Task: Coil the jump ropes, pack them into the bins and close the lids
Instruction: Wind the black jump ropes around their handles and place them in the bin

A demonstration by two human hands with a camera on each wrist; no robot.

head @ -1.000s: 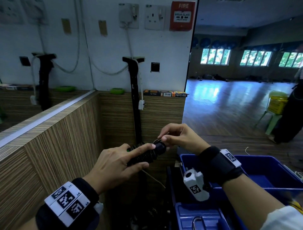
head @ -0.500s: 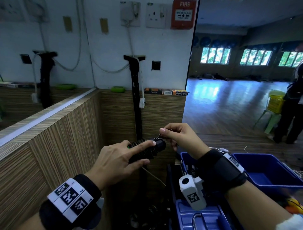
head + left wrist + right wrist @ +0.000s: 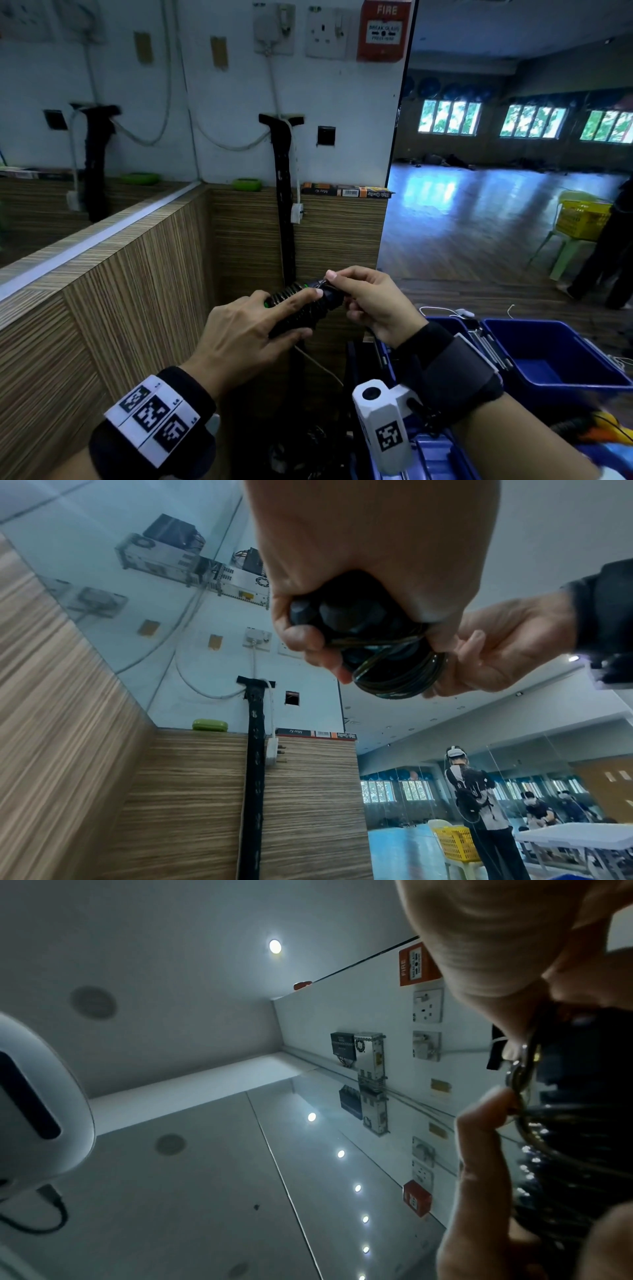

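Blue bins (image 3: 561, 363) sit open low on the right in the head view, well below the hands. Up at chest height, the left hand (image 3: 239, 339) clasps the black handles (image 3: 298, 308), forefinger laid along the top. Its wrist camera adds what the head misses: the rope (image 3: 400, 674) wound in tight loops under those fingers. The right hand (image 3: 370, 301) pinches the rope's end; only its own camera catches the small metal ring (image 3: 519, 1077) there.

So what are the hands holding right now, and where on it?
The left hand grips the coiled jump rope around its wound handles; the right hand pinches the cord end.
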